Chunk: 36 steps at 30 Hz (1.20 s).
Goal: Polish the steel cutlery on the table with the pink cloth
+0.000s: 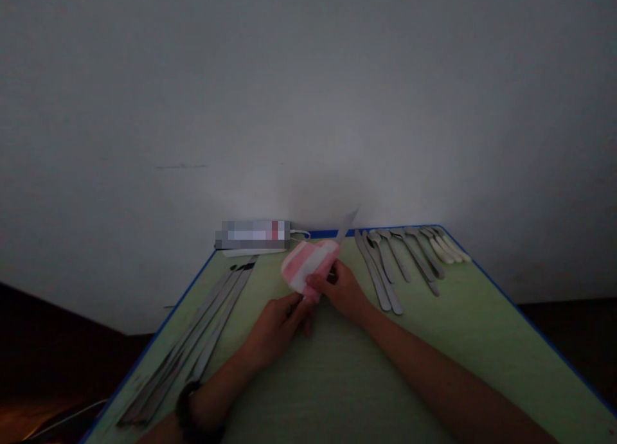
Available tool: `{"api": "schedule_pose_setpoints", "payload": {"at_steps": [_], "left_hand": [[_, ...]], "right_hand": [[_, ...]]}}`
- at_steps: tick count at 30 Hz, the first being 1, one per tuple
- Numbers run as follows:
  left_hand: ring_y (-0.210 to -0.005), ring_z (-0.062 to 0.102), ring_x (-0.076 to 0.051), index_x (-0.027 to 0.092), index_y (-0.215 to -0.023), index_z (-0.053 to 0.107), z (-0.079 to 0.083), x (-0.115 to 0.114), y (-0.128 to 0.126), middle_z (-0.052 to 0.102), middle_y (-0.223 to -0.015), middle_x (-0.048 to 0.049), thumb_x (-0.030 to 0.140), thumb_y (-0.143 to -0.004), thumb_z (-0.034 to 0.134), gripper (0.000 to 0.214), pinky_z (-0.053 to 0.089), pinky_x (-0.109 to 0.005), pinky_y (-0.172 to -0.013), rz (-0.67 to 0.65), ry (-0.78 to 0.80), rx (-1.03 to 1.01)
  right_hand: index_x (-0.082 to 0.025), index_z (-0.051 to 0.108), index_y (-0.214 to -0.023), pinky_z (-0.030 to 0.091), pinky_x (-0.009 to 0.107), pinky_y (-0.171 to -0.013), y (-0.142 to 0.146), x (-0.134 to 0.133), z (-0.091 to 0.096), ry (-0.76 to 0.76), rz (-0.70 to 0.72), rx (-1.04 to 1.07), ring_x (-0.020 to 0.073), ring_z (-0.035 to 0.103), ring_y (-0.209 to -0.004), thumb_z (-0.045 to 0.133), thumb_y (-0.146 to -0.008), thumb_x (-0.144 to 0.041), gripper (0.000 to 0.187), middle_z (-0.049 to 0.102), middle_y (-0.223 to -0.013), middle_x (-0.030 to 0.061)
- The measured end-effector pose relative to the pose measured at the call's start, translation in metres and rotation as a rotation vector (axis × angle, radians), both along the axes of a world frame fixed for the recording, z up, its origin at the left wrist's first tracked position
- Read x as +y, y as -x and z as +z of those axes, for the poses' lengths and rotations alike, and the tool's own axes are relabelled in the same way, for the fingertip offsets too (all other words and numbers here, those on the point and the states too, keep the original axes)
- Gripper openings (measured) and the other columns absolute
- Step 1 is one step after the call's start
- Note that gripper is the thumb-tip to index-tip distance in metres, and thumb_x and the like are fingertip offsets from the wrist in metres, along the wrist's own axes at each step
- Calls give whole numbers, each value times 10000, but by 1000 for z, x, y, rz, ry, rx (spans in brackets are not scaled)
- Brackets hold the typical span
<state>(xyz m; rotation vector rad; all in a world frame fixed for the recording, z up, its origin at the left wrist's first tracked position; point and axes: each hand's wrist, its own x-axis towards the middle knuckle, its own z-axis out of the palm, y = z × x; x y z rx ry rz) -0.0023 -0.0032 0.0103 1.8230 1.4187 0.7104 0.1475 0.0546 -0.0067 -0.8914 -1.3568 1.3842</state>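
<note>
My right hand [343, 291] is closed round a pink and white cloth [308, 264] wrapped about a metal knife; its blade [347, 224] sticks out up and to the right. My left hand [279, 322] is closed just below the cloth, apparently gripping the knife's handle end, which is hidden. Both hands are over the middle of a light green table [337, 380] with a blue edge.
Several long metal knives [202, 341] lie in a row on the left of the table. Several spoons and forks [400, 257] lie on the right near the far edge, some with pale handles. A blurred flat pack [253, 235] sits at the far edge against the white wall.
</note>
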Motion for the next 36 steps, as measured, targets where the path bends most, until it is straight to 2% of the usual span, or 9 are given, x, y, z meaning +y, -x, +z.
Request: {"api": "schedule_pose_setpoints", "payload": {"at_steps": [6, 13, 18, 24, 28, 36], "left_hand": [[-526, 532, -124, 175, -596, 540, 3, -1, -2, 571, -547, 28, 432, -917, 381, 441, 385, -223, -561, -13, -21, 41], [-570, 581, -147, 171, -636, 578, 3, -2, -2, 608, -564, 6, 422, -936, 318, 470, 428, -236, -603, -26, 43, -27], [-540, 561, -144, 164, -589, 577, 3, -2, -1, 589, -545, 1, 406, -919, 344, 471, 420, -232, -573, -24, 36, -42], [-562, 581, -147, 161, -628, 592, -2, -1, 2, 611, -565, 0, 376, -923, 354, 436, 424, -232, -591, -41, 53, -45], [-560, 584, -148, 157, -635, 595, -3, -1, 2, 613, -561, -2, 377, -921, 363, 429, 427, -236, -595, -31, 70, -61], [-553, 571, -143, 154, -647, 589, 0, -1, 1, 596, -550, 9, 384, -914, 374, 412, 417, -230, -582, -31, 76, -66]], "right_hand": [[-156, 563, -956, 494, 303, -698, 0, -2, 2, -6, -17, -36, 182, 625, -805, 714, -641, -375, 412, 653, -927, 79], [-159, 588, -838, 467, 260, -639, 2, 0, 0, -41, -42, -10, 150, 580, -712, 615, -714, -338, 220, 637, -800, 40], [-167, 590, -833, 457, 245, -629, 2, -1, 1, -43, -22, 38, 148, 561, -717, 601, -699, -287, 180, 622, -786, 27], [-166, 578, -774, 428, 229, -604, 1, -2, 3, -66, -19, 27, 131, 519, -667, 577, -708, -279, 131, 585, -723, 6], [-166, 566, -717, 407, 227, -596, 1, -1, 3, -95, -30, 11, 124, 496, -647, 540, -745, -313, 151, 563, -684, -2], [-148, 576, -763, 403, 230, -580, 1, 2, -2, -101, -35, -39, 129, 510, -648, 557, -736, -331, 186, 588, -719, 16]]}}
